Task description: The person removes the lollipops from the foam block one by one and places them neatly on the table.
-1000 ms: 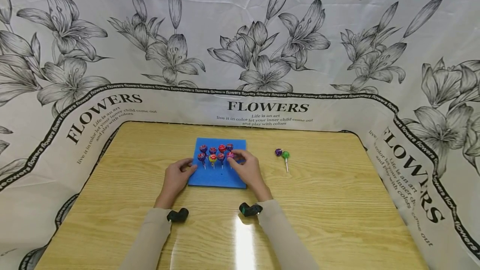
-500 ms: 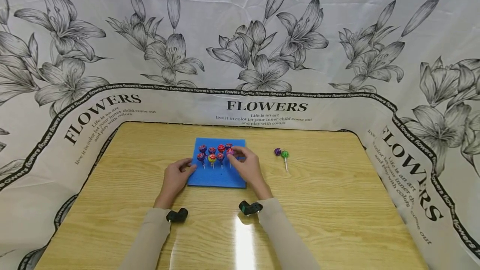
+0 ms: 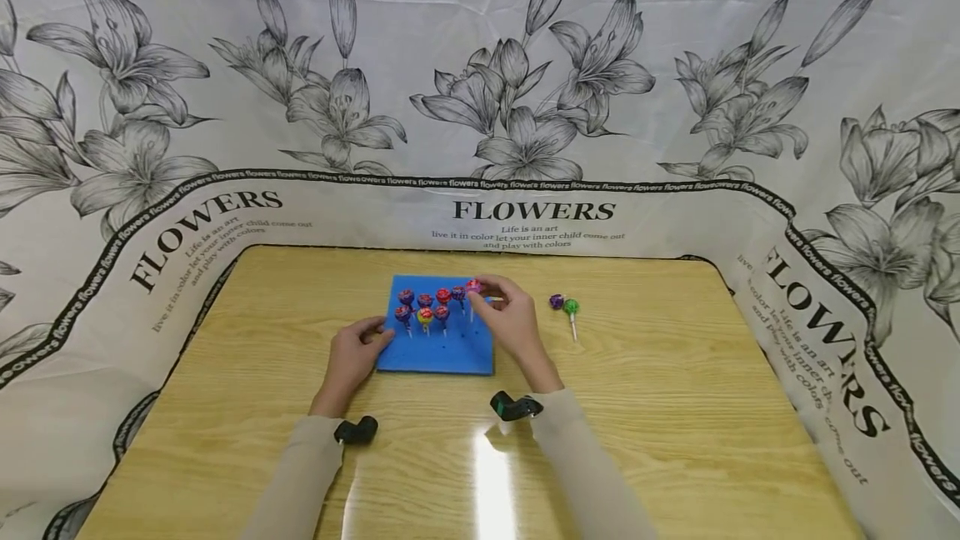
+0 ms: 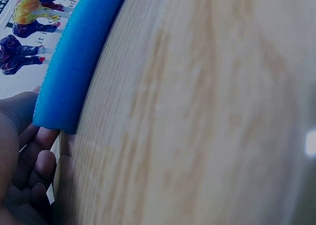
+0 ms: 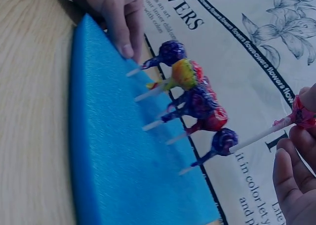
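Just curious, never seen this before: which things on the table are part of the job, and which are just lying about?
In use: pink lollipop pinched by right hand; blue foam block steadied by left hand; lollipops standing in it.
Lying about: two lollipops on the table; flowered cloth.

table: light wood-grain top [image 3: 675, 440], glare patch near the front edge
backdrop: white cloth [image 3: 480, 65] with grey lilies, "FLOWERS" printed around it
loose lollipops: purple one [image 3: 556, 302] and green one [image 3: 572, 308], lying right of centre, touching

The table [image 3: 645, 407] looks like glossy wood-grain laminate; the block [image 3: 442, 352] is matt blue foam; the lollipops [image 3: 425, 317] wear shiny wrappers.
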`<state>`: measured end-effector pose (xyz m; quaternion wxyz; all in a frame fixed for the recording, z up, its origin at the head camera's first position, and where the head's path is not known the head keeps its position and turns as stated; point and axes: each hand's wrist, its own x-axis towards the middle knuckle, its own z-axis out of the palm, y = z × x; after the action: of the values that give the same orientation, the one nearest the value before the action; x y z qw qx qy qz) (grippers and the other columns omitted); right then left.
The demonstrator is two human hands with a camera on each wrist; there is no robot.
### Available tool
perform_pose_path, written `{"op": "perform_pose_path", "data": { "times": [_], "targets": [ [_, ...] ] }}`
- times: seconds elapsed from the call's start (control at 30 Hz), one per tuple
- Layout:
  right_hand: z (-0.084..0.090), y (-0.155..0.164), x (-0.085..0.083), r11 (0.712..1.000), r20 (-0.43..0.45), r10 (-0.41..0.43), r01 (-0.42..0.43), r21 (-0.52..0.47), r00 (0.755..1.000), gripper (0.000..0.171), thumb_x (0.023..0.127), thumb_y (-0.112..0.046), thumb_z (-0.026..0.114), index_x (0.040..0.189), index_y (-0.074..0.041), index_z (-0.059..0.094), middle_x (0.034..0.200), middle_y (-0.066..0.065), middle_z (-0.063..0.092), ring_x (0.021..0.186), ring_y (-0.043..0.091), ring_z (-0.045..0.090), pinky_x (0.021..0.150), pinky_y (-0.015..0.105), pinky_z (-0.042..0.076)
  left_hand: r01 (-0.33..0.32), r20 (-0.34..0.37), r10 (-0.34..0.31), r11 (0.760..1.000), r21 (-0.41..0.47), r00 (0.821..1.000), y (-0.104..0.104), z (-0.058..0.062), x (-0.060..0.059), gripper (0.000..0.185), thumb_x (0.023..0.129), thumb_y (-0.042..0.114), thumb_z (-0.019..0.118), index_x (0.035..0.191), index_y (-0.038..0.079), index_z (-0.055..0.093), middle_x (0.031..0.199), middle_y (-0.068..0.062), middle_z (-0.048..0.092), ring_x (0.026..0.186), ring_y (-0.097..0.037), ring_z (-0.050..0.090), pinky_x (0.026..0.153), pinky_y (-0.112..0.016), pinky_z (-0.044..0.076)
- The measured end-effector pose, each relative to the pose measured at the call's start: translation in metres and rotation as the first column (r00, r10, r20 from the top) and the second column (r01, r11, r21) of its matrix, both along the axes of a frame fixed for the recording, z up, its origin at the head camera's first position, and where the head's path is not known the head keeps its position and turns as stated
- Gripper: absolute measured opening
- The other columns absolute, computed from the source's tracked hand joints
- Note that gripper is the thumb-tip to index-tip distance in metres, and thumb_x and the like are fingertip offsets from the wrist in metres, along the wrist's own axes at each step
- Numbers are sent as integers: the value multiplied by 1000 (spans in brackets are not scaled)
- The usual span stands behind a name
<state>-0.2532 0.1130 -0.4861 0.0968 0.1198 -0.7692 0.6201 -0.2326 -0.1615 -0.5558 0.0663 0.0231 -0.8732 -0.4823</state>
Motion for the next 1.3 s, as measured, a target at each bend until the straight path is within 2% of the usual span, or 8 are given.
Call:
{"op": "perform_pose_path", "data": {
  "times": [0.2,0.4,0.5,0.73,0.83,1.0,1.07,1.3],
  "targets": [
    [11,13,-2,1000,-30,-21,21,5,999,35,95,-14,76,126,1,69,114,17,71,103,22,68,83,25,57,5,0,-5,1000,-4,1000,-1,-2,-1,37,96,25,76,126,3,73,106,-11,75,86,-17,62,74,-27,48],
    [23,30,-1,1000,-41,-28,28,-4,999,36,96,-10,74,128,4,67,118,23,68,108,30,66,81,19,54,-1,-1,1,1000,-1,1000,-1,-2,0,37,96,25,76,125,3,73,105,-11,75,83,-17,60,72,-27,47],
    [36,37,4,999,-51,-34,34,4,998,35,96,-7,73,127,8,66,118,25,68,107,33,66,81,19,54,-3,3,3,1000,6,1000,-1,-1,1,36,96,24,76,125,3,73,105,-11,75,83,-17,60,72,-27,47],
    [44,62,4,994,-63,-102,104,29,993,34,96,-8,72,126,8,66,117,25,68,99,7,64,81,15,53,-6,-2,6,1000,1,1000,0,-2,0,36,96,25,75,125,3,73,105,-11,75,84,-18,60,73,-28,47],
    [48,73,4,992,-51,-125,126,26,991,35,96,-5,71,127,11,65,118,29,67,96,10,65,76,14,53,-7,-3,7,1000,0,1000,0,-2,0,36,96,25,75,125,3,73,105,-11,75,84,-18,60,74,-29,47],
    [41,93,-1,986,-41,-161,163,36,986,35,97,-10,72,127,7,66,118,27,68,92,3,66,75,13,53,-4,-3,4,1000,-4,1000,0,-1,0,37,96,25,75,125,2,73,105,-11,75,84,-18,60,74,-29,47],
    [38,100,-2,983,-44,-174,176,51,984,35,97,-15,72,126,4,68,116,25,70,93,-1,65,79,12,53,-3,-5,3,1000,-10,1000,0,0,0,37,96,25,75,125,2,73,105,-11,75,84,-18,60,74,-29,47],
    [23,122,0,968,-15,-222,222,117,975,36,98,-25,72,125,-1,70,116,21,71,94,-1,63,82,11,51,0,-15,0,1000,-21,1000,0,0,0,37,96,24,76,125,1,73,104,-11,75,83,-16,60,73,-28,47]
  ]
}}
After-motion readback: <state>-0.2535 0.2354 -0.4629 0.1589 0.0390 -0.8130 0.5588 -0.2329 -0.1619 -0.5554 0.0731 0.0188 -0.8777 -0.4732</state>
